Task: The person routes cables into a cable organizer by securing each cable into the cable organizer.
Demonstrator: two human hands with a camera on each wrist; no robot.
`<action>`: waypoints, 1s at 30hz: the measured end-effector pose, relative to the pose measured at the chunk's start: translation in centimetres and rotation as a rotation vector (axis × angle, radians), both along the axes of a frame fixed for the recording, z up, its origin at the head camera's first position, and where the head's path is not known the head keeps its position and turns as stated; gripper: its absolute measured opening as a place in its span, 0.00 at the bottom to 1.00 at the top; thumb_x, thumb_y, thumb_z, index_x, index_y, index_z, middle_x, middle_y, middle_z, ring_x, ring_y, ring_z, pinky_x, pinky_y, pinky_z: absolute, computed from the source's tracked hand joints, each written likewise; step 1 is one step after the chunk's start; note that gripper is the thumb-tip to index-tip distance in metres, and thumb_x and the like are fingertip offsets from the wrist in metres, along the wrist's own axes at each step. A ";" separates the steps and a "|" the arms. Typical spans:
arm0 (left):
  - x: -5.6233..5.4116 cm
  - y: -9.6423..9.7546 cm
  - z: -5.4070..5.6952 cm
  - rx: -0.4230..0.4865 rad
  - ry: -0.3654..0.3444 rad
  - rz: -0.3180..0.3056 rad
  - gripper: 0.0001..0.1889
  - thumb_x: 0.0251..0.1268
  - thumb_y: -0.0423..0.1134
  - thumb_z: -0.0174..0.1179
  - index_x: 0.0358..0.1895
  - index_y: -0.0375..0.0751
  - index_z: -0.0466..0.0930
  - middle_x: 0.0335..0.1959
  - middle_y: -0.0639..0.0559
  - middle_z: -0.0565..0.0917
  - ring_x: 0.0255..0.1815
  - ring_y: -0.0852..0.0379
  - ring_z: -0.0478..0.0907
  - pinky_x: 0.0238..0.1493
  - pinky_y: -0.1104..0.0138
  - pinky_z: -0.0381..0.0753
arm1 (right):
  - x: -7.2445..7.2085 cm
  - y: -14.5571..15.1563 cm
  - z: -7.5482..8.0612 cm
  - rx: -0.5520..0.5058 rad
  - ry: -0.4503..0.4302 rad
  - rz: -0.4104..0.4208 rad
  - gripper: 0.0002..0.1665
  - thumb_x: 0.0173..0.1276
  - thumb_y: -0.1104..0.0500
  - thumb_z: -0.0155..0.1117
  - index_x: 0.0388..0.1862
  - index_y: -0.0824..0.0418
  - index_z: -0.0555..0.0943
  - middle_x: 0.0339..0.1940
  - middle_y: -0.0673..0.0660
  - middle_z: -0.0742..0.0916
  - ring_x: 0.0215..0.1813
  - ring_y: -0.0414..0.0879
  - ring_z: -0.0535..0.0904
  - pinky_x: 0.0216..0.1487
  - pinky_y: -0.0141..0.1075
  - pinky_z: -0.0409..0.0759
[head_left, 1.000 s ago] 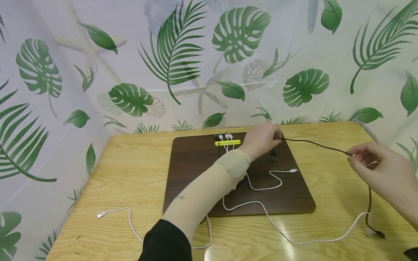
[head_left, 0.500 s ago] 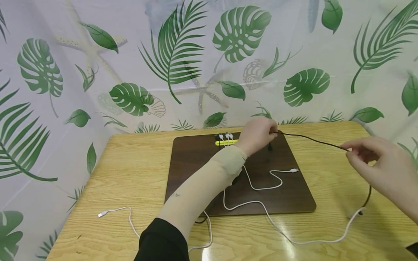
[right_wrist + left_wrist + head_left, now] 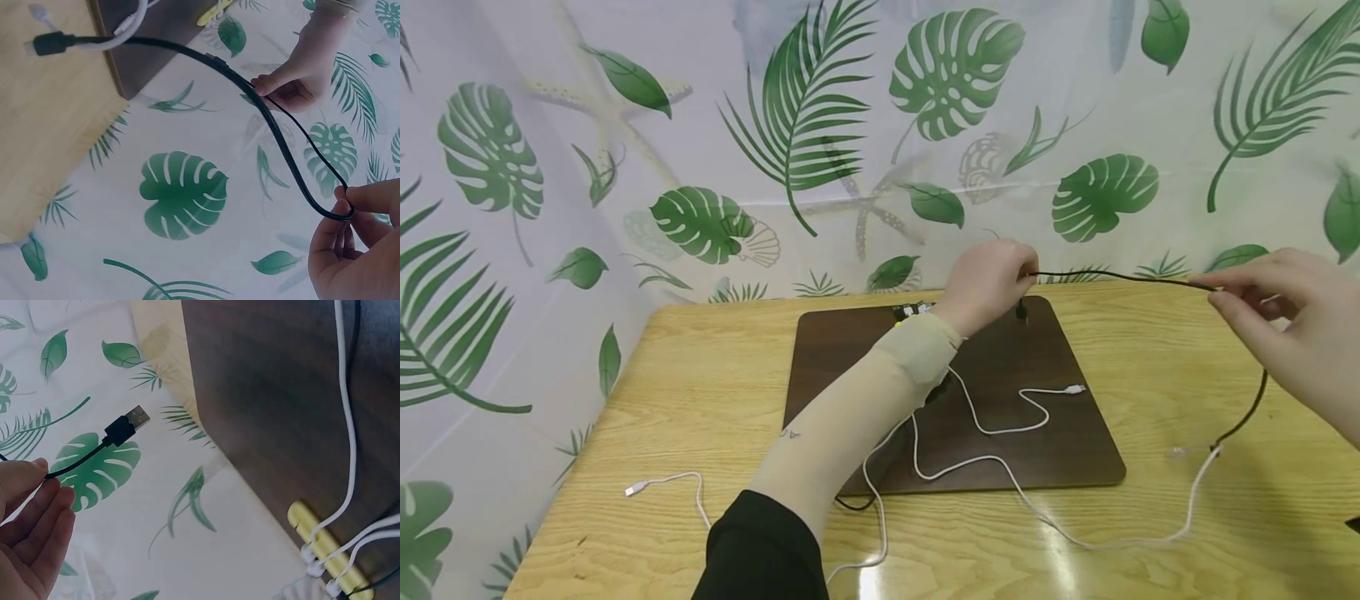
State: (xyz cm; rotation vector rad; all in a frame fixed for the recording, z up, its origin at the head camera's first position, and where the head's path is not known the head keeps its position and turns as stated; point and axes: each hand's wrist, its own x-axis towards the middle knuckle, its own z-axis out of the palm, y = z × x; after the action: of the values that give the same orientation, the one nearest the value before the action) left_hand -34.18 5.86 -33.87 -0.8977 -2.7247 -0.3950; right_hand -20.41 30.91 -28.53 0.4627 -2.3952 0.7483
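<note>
A black USB cable (image 3: 1112, 274) runs between the two hands above the far right of the brown board (image 3: 1037, 462). My left hand (image 3: 988, 283) pinches it just behind its USB plug (image 3: 125, 426), which hangs free in the left wrist view. With thumb and fingertips, my right hand (image 3: 1300, 308) pinches the cable farther along. Beyond that hand the cable droops to a dark end plug (image 3: 50, 44), which overlaps a white cable in the right wrist view. White and black cables sit in a yellow cable clip (image 3: 331, 550) at the board's back edge, partly hidden by my left arm in the head view.
A white cable plug (image 3: 1075, 389) lies on the board's right side. Another white cable (image 3: 1187, 517) trails across the wooden table (image 3: 715, 375), and a white plug (image 3: 636, 488) lies at left. Behind the table hangs a leaf-patterned cloth (image 3: 865, 125).
Both hands have risen, the right one more, lifting the black cable higher. Its drooping part has been drawn up and left. The white cable's right end has shifted slightly left.
</note>
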 end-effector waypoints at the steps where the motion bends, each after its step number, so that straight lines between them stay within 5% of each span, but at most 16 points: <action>1: 0.0 0.0 0.2 -0.005 0.009 0.000 0.08 0.81 0.43 0.61 0.46 0.52 0.90 0.43 0.59 0.91 0.42 0.64 0.85 0.46 0.70 0.82 | -0.1 0.0 0.3 0.000 0.007 -0.002 0.13 0.68 0.82 0.63 0.47 0.76 0.88 0.37 0.17 0.71 0.38 0.14 0.65 0.34 0.11 0.64; 8: -0.4 -0.8 2.0 -0.039 0.087 0.008 0.09 0.82 0.41 0.58 0.43 0.51 0.89 0.43 0.57 0.89 0.43 0.61 0.83 0.45 0.69 0.80 | -0.8 -0.5 2.2 0.031 -0.013 -0.050 0.12 0.70 0.78 0.65 0.48 0.73 0.89 0.34 0.14 0.69 0.36 0.12 0.63 0.30 0.13 0.62; 12: -0.7 -1.7 2.6 -0.045 0.132 0.020 0.10 0.82 0.40 0.57 0.42 0.50 0.89 0.43 0.56 0.89 0.43 0.60 0.84 0.46 0.69 0.81 | -1.0 -0.7 2.3 0.062 -0.045 -0.061 0.12 0.71 0.76 0.66 0.48 0.70 0.90 0.33 0.29 0.78 0.33 0.12 0.63 0.31 0.15 0.61; 15: -0.7 -2.3 2.8 -0.050 0.157 0.036 0.10 0.82 0.39 0.58 0.40 0.50 0.89 0.42 0.56 0.89 0.42 0.60 0.84 0.45 0.69 0.82 | -0.9 -0.8 2.0 0.120 -0.064 -0.049 0.13 0.69 0.76 0.67 0.49 0.68 0.90 0.33 0.50 0.84 0.32 0.11 0.61 0.30 0.15 0.63; 17: -0.8 -2.6 2.9 -0.059 0.165 0.042 0.10 0.82 0.41 0.59 0.40 0.50 0.89 0.42 0.56 0.88 0.40 0.60 0.83 0.45 0.69 0.81 | -0.9 -0.9 1.8 0.142 -0.071 -0.037 0.13 0.67 0.75 0.70 0.47 0.65 0.91 0.32 0.53 0.85 0.31 0.11 0.62 0.29 0.15 0.64; 23: -1.1 -3.6 2.6 -0.083 0.172 0.020 0.11 0.82 0.37 0.59 0.38 0.47 0.89 0.40 0.52 0.87 0.40 0.57 0.84 0.43 0.67 0.81 | -1.0 -1.8 0.9 0.168 -0.128 0.007 0.11 0.66 0.69 0.73 0.44 0.58 0.92 0.29 0.45 0.84 0.31 0.18 0.68 0.31 0.14 0.69; 30: -1.8 -4.7 0.9 -0.113 0.214 0.039 0.09 0.79 0.39 0.63 0.36 0.47 0.88 0.38 0.52 0.87 0.37 0.56 0.85 0.40 0.66 0.83 | -1.5 -3.1 -0.7 0.219 -0.166 0.081 0.13 0.65 0.69 0.74 0.46 0.56 0.92 0.27 0.45 0.86 0.31 0.24 0.72 0.31 0.17 0.71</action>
State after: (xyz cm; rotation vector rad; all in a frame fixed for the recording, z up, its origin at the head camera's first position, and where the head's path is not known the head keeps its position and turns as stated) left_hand -35.96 1.18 -32.94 -0.8595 -2.5831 -0.1295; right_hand -21.94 27.77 -29.20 0.6105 -2.6428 0.5800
